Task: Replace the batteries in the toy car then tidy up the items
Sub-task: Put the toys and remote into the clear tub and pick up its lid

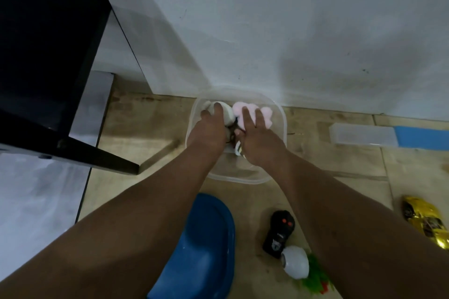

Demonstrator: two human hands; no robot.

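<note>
Clear plastic tub (279, 114) against the wall takes both your hands: your left hand (211, 128) rests fingers-down on a white object (227, 114), your right hand (257, 138) lies spread over a pink soft toy (245, 110); whether either actually grips, you cannot tell. Gold toy car (425, 219) sits on the floor far right, well apart. Blue lid (201, 250), black remote (279, 233) and white bowl (295, 264) lie nearer you.

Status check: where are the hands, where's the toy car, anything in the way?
Both hands in clear bin: left hand on white toy, right hand flat on pink toy. Gold toy car on floor, right, untouched. Nothing blocking.
</note>
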